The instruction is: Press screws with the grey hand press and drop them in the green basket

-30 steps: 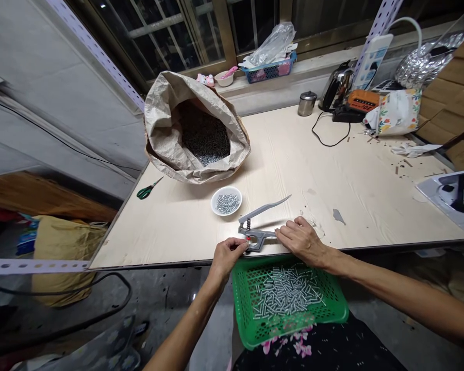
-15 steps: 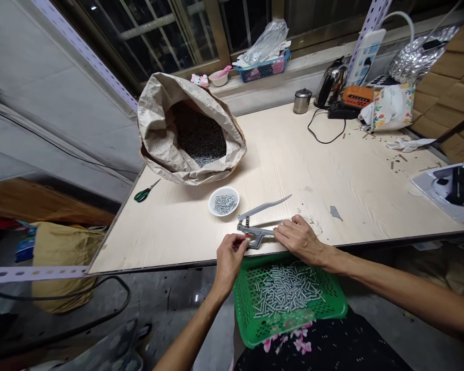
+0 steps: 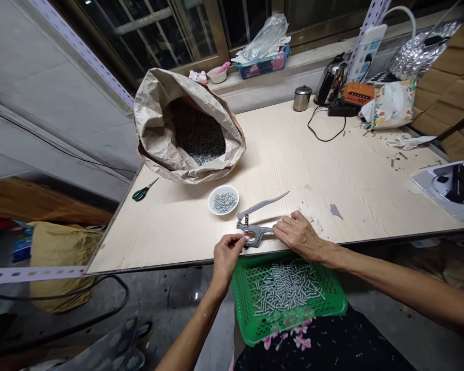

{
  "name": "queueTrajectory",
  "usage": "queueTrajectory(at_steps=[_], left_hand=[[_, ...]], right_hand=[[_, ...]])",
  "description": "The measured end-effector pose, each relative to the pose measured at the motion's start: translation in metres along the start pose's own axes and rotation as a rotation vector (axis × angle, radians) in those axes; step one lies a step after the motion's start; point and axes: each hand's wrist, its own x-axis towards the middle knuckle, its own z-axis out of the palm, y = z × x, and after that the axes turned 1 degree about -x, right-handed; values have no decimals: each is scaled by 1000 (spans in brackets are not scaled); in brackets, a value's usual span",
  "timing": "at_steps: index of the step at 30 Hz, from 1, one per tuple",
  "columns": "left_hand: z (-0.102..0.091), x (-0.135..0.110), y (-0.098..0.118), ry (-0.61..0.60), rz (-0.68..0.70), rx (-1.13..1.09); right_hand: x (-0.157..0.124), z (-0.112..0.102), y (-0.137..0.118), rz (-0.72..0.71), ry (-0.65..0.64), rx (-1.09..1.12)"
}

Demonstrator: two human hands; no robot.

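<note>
Grey spring-loaded hand pliers rest at the table's front edge, their upper handle raised and a small red piece in the jaw. My right hand is closed around the end of the lower handle. Beside the jaw, my left hand is pinched; what its fingertips hold, if anything, is too small to make out. A white bowl of small shiny metal pieces stands behind the pliers. Below the table edge, a green basket on the lap holds many spiral-looking metal pieces.
A large paper-lined sack of dark metal pieces stands at the back left. Green-handled scissors lie left of it. A metal canister, a kettle and a tissue pack are at the back right.
My left hand has drawn slightly left, away from the jaw. My right hand keeps its hold on the lower handle. The whole view has shifted slightly.
</note>
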Motion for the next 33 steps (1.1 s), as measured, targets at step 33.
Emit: queueTrajectory(at_steps=[33], left_hand=[[-15,37,22,-537,-311,234]], right_hand=[[-7,27,5,79,-145,223]])
